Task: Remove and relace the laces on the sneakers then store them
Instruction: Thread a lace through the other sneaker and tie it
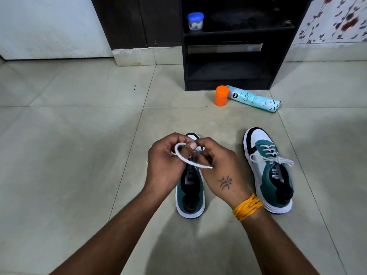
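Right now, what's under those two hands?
Under the hands stands the left sneaker; its green heel and tongue label show. They hold a white lace. Its toe and eyelets are mostly covered.

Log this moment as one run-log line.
left hand: grips lace | right hand: pinches lace | left sneaker: being laced | right sneaker: laced, tied | stored: no

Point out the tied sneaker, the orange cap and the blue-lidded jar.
tied sneaker [268,171], head view, on its green upper beside the bow.
orange cap [221,95], head view, on its side wall.
blue-lidded jar [195,21], head view, on the clear body under the lid.
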`<move>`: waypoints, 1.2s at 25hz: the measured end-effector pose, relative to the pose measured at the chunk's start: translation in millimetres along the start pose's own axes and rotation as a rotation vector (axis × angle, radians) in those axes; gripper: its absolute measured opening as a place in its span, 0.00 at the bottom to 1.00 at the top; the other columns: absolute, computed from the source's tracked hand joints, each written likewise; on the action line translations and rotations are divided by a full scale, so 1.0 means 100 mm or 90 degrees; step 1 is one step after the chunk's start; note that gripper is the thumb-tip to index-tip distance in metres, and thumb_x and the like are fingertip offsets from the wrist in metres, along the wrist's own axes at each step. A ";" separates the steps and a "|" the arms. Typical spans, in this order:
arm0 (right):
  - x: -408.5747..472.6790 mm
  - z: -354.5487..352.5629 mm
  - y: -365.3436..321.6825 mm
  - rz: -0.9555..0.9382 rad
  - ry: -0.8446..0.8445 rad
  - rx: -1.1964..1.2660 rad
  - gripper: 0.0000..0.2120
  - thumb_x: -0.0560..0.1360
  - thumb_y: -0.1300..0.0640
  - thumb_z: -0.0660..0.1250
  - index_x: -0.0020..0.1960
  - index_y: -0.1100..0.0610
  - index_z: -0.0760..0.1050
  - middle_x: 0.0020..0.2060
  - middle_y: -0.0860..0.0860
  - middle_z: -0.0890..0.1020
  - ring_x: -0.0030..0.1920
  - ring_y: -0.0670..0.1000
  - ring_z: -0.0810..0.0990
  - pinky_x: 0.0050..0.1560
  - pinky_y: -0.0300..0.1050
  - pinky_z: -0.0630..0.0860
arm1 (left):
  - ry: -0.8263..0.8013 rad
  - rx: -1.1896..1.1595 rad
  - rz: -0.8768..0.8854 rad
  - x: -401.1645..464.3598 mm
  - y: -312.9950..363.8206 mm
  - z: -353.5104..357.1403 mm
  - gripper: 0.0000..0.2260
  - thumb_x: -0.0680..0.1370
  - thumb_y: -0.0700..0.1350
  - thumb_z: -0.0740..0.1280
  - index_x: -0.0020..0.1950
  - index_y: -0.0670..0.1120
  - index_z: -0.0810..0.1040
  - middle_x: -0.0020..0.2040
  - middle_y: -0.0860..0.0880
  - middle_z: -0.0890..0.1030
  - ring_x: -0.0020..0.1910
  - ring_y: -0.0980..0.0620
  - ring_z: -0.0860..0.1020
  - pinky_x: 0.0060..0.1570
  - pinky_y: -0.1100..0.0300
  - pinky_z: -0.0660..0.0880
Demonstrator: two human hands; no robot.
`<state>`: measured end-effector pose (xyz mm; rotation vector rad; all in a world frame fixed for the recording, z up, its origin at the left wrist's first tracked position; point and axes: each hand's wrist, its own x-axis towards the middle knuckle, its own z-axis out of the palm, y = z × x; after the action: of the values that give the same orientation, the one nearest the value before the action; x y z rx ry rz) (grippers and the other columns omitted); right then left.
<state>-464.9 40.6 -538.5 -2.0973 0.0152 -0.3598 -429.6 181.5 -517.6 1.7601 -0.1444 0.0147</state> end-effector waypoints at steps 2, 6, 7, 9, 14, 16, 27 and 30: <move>0.00 0.05 0.04 -0.008 0.026 -0.005 0.03 0.80 0.57 0.69 0.48 0.50 0.78 0.30 0.46 0.77 0.31 0.46 0.73 0.34 0.44 0.72 | 0.006 0.000 0.004 0.01 0.02 -0.01 0.05 0.78 0.39 0.74 0.43 0.47 0.84 0.39 0.51 0.85 0.39 0.50 0.82 0.43 0.51 0.80; -0.03 0.00 0.32 0.120 0.076 -0.186 0.05 0.80 0.52 0.66 0.47 0.51 0.77 0.34 0.49 0.82 0.39 0.56 0.81 0.36 0.51 0.75 | 0.042 0.019 0.017 0.07 0.01 -0.08 0.05 0.78 0.41 0.75 0.43 0.50 0.84 0.40 0.52 0.85 0.40 0.46 0.81 0.43 0.43 0.82; -0.04 0.00 0.32 0.124 0.078 -0.195 0.04 0.80 0.52 0.66 0.49 0.50 0.78 0.35 0.50 0.83 0.40 0.57 0.81 0.37 0.51 0.75 | 0.047 0.021 0.011 0.07 0.00 -0.09 0.05 0.77 0.41 0.75 0.43 0.50 0.84 0.40 0.52 0.85 0.40 0.46 0.81 0.43 0.43 0.82; -0.03 0.03 0.20 0.083 0.066 -0.183 0.07 0.79 0.52 0.67 0.57 0.48 0.79 0.33 0.46 0.82 0.38 0.55 0.81 0.38 0.50 0.76 | 0.040 0.015 -0.002 0.06 0.00 -0.07 0.05 0.77 0.40 0.75 0.43 0.49 0.84 0.39 0.53 0.85 0.37 0.50 0.80 0.42 0.46 0.82; -0.01 0.14 0.02 -0.024 0.075 -0.070 0.03 0.79 0.54 0.66 0.51 0.51 0.78 0.28 0.46 0.75 0.29 0.51 0.73 0.33 0.52 0.74 | 0.007 0.015 -0.008 0.03 0.02 -0.01 0.05 0.78 0.38 0.74 0.43 0.48 0.84 0.38 0.51 0.85 0.36 0.54 0.80 0.40 0.53 0.79; -0.01 0.14 0.15 0.021 0.107 -0.091 0.04 0.80 0.52 0.65 0.49 0.51 0.77 0.30 0.47 0.78 0.31 0.51 0.77 0.34 0.53 0.76 | 0.021 0.038 -0.019 0.05 0.00 -0.04 0.06 0.77 0.40 0.74 0.42 0.50 0.85 0.35 0.49 0.83 0.34 0.50 0.78 0.37 0.48 0.80; -0.02 0.18 0.15 0.001 0.116 -0.097 0.02 0.79 0.54 0.68 0.48 0.50 0.79 0.32 0.44 0.77 0.32 0.48 0.74 0.35 0.52 0.75 | -0.008 0.179 0.000 0.10 -0.14 -0.09 0.06 0.76 0.37 0.75 0.45 0.48 0.86 0.36 0.57 0.84 0.35 0.59 0.82 0.39 0.62 0.79; -0.04 0.16 0.17 -0.019 0.110 -0.121 0.02 0.77 0.54 0.70 0.49 0.48 0.81 0.41 0.45 0.78 0.39 0.49 0.78 0.39 0.51 0.77 | 0.003 0.206 0.009 0.10 -0.17 -0.09 0.06 0.75 0.38 0.76 0.42 0.48 0.85 0.34 0.58 0.83 0.33 0.57 0.81 0.37 0.64 0.77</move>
<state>-461.8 45.4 -561.9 -2.2487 0.1256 -0.5761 -417.4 193.0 -531.4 2.0820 -0.1581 0.0547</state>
